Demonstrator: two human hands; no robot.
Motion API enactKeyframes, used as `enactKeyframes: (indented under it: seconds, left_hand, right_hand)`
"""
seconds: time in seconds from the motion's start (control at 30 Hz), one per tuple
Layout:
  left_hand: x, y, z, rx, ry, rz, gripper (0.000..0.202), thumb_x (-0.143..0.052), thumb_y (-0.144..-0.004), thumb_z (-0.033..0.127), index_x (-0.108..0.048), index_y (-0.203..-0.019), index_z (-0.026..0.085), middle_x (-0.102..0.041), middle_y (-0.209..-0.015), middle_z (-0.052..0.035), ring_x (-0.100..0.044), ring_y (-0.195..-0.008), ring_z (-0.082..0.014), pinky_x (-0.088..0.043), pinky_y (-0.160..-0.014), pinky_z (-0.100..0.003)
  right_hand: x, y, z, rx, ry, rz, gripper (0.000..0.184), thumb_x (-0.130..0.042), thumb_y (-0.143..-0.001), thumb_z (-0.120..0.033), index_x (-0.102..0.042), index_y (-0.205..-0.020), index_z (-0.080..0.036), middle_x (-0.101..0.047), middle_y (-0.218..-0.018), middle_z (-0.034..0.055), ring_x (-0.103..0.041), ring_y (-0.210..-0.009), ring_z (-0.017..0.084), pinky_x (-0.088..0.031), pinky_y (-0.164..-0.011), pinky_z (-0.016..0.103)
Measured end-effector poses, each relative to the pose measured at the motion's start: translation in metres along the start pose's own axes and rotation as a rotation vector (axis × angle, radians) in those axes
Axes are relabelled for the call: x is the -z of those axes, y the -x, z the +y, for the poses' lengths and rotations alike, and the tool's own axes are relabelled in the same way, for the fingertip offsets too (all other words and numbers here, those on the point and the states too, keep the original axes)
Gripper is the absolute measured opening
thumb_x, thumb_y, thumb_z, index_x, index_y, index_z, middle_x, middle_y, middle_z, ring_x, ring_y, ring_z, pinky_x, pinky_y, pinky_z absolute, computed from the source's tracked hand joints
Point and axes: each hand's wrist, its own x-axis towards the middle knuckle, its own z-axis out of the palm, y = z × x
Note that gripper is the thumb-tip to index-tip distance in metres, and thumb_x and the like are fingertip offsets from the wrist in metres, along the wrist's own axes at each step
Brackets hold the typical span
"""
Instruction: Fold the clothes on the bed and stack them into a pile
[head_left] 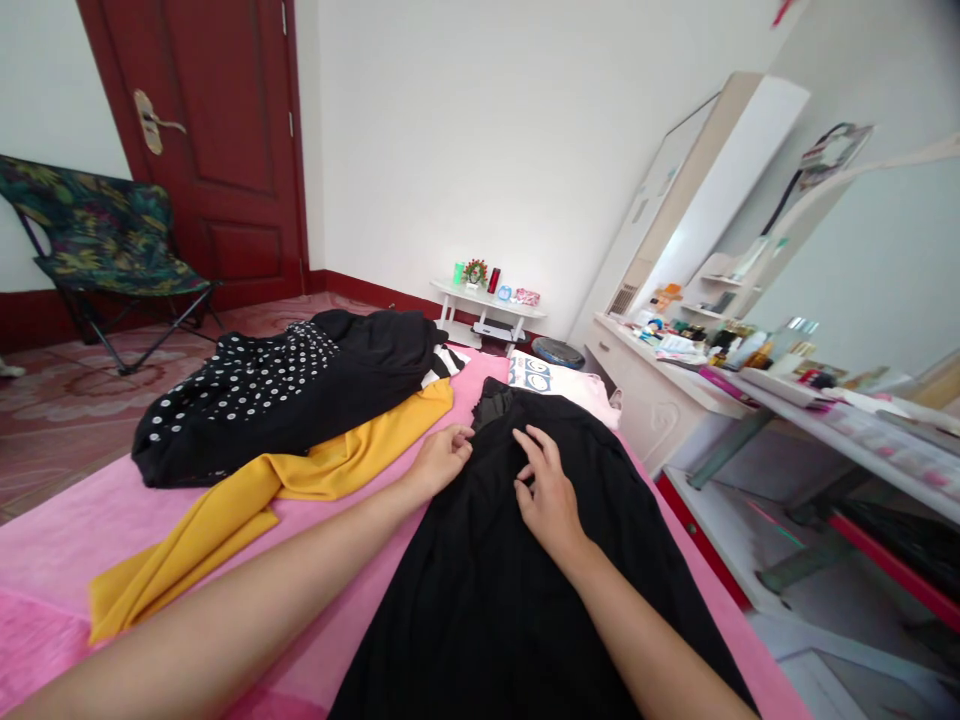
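A long black garment (510, 600) lies spread over the pink bed cover (315, 570) before me, its exact kind unclear. My left hand (446, 458) is at its left edge, with bent fingers closed on the fabric. On top of the same cloth rests my right hand (547, 495), its fingers apart and slightly curved, holding nothing. Near the garment's far end shows a dark grey, thinner patch (493, 403). To the left of my left hand lies a mustard-yellow garment (322, 465), loosely stretched out.
Black clothing with white polka dots (240, 380) is heaped at the left. A white printed garment (559, 382) lies beyond the black one. A crowded dressing table (675, 380) stands at right, a small white table (487, 297) by the wall, a folding chair (112, 240) by the door.
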Motion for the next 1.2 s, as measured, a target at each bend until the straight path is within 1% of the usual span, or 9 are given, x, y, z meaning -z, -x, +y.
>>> enactKeyframes:
  seconds: [0.13, 0.23, 0.33, 0.47, 0.57, 0.67, 0.83, 1.07, 1.2]
  left_hand:
    - [-0.003, -0.028, 0.016, 0.126, 0.011, -0.083, 0.028, -0.054, -0.079, 0.014, -0.062, -0.105, 0.015, -0.066, -0.082, -0.0020, -0.063, -0.072, -0.0131, -0.050, -0.067, -0.022]
    - [-0.014, -0.046, 0.026, 0.231, 0.055, -0.148, 0.033, -0.044, -0.083, 0.011, -0.056, -0.113, 0.014, -0.065, -0.078, -0.0020, -0.058, -0.054, -0.0087, -0.048, -0.052, -0.020]
    - [-0.028, -0.061, 0.032, 0.308, 0.087, -0.203, 0.038, -0.040, -0.083, 0.006, -0.051, -0.118, 0.014, -0.066, -0.081, -0.0027, -0.056, -0.049, -0.0056, -0.047, -0.049, -0.017]
    - [-0.048, -0.082, 0.039, 0.352, 0.040, -0.211, 0.040, -0.052, -0.080, 0.007, -0.049, -0.120, 0.012, -0.067, -0.076, -0.0029, -0.056, -0.047, -0.0057, -0.043, -0.045, -0.015]
    - [-0.060, -0.100, 0.041, 0.364, -0.043, -0.209, 0.030, -0.059, -0.079, 0.010, -0.057, -0.108, 0.009, -0.064, -0.064, -0.0020, -0.053, -0.042, -0.0069, -0.038, -0.041, -0.016]
    - [-0.068, -0.117, 0.040, 0.350, -0.136, -0.217, 0.010, -0.066, -0.076, 0.018, -0.065, -0.080, 0.009, -0.060, -0.052, -0.0014, -0.049, -0.037, -0.0076, -0.034, -0.039, -0.017]
    - [-0.076, -0.129, 0.033, 0.283, -0.198, -0.177, 0.015, -0.072, -0.067, 0.018, -0.062, -0.058, 0.013, -0.055, -0.045, 0.0018, -0.050, -0.041, -0.0084, -0.037, -0.044, -0.018]
    - [-0.067, -0.136, 0.028, 0.260, -0.075, -0.001, 0.017, -0.053, -0.085, 0.028, -0.058, -0.078, 0.014, -0.057, -0.057, 0.0006, -0.055, -0.047, -0.0101, -0.042, -0.045, -0.018]
    - [-0.065, -0.129, 0.023, 0.305, -0.011, -0.001, 0.011, -0.053, -0.087, 0.025, -0.053, -0.084, 0.015, -0.055, -0.056, 0.0025, -0.056, -0.044, -0.0098, -0.046, -0.046, -0.019]
  right_hand:
    - [0.002, 0.002, 0.001, 0.133, 0.039, -0.053, 0.040, -0.043, -0.076, -0.003, -0.061, -0.104, -0.025, -0.057, -0.104, 0.0040, -0.056, -0.090, 0.016, -0.047, -0.081, 0.030]
    - [0.006, 0.004, 0.009, 0.069, -0.027, 0.080, 0.023, -0.045, -0.074, -0.004, -0.058, -0.083, -0.021, -0.052, -0.081, 0.0016, -0.053, -0.077, 0.016, -0.044, -0.070, 0.028]
    - [0.009, 0.007, 0.014, 0.020, -0.115, 0.171, 0.020, -0.044, -0.069, -0.003, -0.051, -0.076, -0.021, -0.052, -0.087, 0.0020, -0.050, -0.071, 0.014, -0.041, -0.064, 0.026]
    - [0.010, 0.009, 0.016, -0.036, -0.171, 0.159, 0.019, -0.042, -0.066, -0.003, -0.045, -0.072, -0.021, -0.056, -0.089, 0.0010, -0.047, -0.062, 0.011, -0.037, -0.057, 0.024]
    - [0.008, 0.009, 0.019, -0.128, -0.079, 0.136, 0.028, -0.044, -0.074, -0.007, -0.054, -0.096, -0.022, -0.056, -0.078, -0.0026, -0.046, -0.054, 0.010, -0.037, -0.056, 0.024]
    - [0.006, 0.008, 0.021, -0.158, 0.072, 0.022, 0.041, -0.050, -0.079, -0.016, -0.053, -0.118, -0.027, -0.056, -0.076, -0.0036, -0.051, -0.057, 0.012, -0.038, -0.058, 0.024]
    - [0.006, 0.008, 0.018, -0.181, 0.172, 0.032, 0.013, -0.054, -0.079, -0.022, -0.062, -0.089, -0.026, -0.052, -0.073, -0.0022, -0.052, -0.060, 0.013, -0.036, -0.055, 0.025]
    - [0.015, 0.010, 0.025, -0.212, 0.008, 0.376, 0.011, -0.049, -0.068, -0.012, -0.051, -0.074, -0.021, -0.051, -0.111, 0.0078, -0.054, -0.086, 0.019, -0.043, -0.063, 0.028]
    - [0.015, 0.008, 0.041, -0.338, 0.045, 0.267, 0.013, -0.048, -0.063, -0.009, -0.050, -0.069, -0.021, -0.053, -0.114, 0.0071, -0.054, -0.095, 0.024, -0.044, -0.067, 0.032]
